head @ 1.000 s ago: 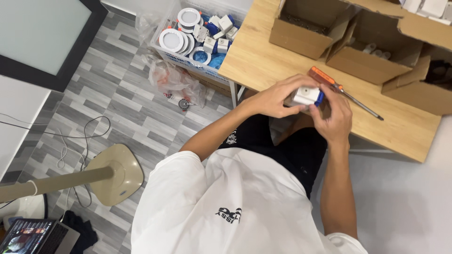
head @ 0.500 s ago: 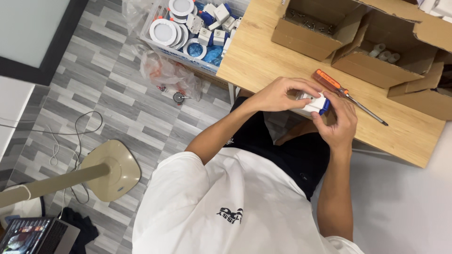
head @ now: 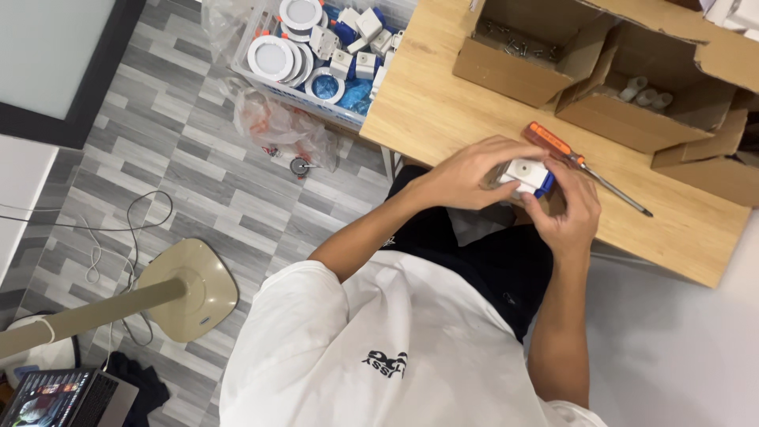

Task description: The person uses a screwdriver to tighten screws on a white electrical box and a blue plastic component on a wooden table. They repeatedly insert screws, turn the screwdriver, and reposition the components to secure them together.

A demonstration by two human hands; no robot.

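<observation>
Both hands grip the white box between them, left hand over the top, right hand underneath (screwdriver just beyond). I'd keep fingers off the blue end.

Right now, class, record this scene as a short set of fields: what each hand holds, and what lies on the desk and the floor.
left hand: grip around small white and blue box
right hand: grip on same box
desk: orange-handled screwdriver, open cardboard boxes
floor: basket of round white fittings, fan base
</observation>
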